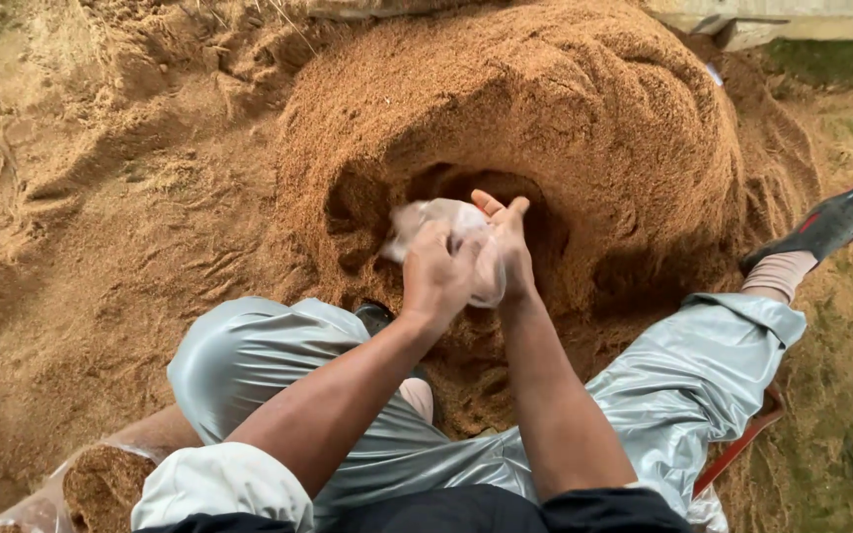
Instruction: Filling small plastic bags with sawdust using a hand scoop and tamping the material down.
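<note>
Both my hands hold a small clear plastic bag in front of a big mound of brown sawdust. My left hand grips the bag's near side with fingers curled. My right hand holds the other side, fingertips pointing up. The bag hangs over a scooped hollow in the mound's face. I cannot see what the bag contains.
I sit with legs in shiny grey trousers spread around the mound. My right foot wears a dark sandal. A filled clear bag of sawdust lies at bottom left. A red object lies under my right leg. Concrete edge at top right.
</note>
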